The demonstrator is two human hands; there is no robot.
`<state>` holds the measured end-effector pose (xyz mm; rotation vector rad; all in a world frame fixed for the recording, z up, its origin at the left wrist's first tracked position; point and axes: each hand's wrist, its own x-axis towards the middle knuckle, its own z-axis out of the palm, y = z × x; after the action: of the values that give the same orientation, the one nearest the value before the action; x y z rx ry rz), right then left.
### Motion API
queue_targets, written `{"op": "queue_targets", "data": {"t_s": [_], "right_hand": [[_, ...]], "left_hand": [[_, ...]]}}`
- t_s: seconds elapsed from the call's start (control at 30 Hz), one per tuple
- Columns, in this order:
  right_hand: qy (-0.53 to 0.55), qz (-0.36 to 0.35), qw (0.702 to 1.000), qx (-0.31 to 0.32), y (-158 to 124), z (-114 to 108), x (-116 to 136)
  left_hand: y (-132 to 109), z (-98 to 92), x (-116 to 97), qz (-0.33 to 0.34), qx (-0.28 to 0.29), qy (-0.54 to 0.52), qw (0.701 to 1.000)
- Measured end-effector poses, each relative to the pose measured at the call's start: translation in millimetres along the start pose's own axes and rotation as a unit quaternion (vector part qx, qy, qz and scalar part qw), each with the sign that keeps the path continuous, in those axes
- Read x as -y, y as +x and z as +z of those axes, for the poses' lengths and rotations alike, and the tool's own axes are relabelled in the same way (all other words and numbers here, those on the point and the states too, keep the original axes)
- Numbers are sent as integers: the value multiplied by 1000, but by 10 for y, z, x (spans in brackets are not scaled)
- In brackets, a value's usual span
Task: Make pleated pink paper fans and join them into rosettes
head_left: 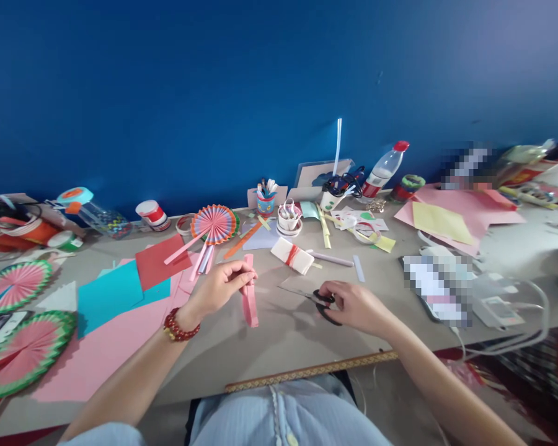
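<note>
- Head view: the left hand [223, 286] is raised just above the worktop [279, 347], forearm coming in from the lower left, with a red bead bracelet [180, 328] on the wrist.
- Its grip is closed on the top of a folded pink paper strip [250, 291], pinched between thumb and fingers; the strip hangs roughly upright, its lower end just above or on the worktop, which of the two I cannot tell.
- The right hand [353, 305] lies low on the worktop, palm down, forearm coming in from the lower right.
- Its fingers curl over the black handles of a pair of scissors [317, 298]; the grip is closed on them, and the blades point left, toward the pink strip.
- Behind the hands lie a small white paper bundle tied with red [292, 254] and a round pleated paper fan [213, 224].
- To the left, sheets of pink paper [97, 353], teal paper [106, 297] and red paper [160, 261] overlap on the worktop.
</note>
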<state>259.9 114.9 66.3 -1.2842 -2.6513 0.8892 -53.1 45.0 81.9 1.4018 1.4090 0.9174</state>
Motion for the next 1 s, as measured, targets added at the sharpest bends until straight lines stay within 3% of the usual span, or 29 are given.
{"op": "queue_targets", "data": {"t_s": [0.2, 0.4, 0.63, 0.8, 1.0], "right_hand": [[-61, -39, 997, -37, 151, -101, 208], [-101, -83, 991, -24, 282, -215, 373], [-116, -93, 989, -15, 396, -201, 519], [-124, -105, 987, -12, 520, -193, 564], [-126, -133, 983, -10, 607, -176, 638]], "left_hand": [[11, -53, -161, 8, 17, 16, 1000], [23, -138, -219, 14, 38, -9, 999], [18, -181, -215, 7, 62, 4, 998], [14, -224, -244, 11, 63, 71, 995], [21, -274, -352, 61, 71, 183, 979]]}}
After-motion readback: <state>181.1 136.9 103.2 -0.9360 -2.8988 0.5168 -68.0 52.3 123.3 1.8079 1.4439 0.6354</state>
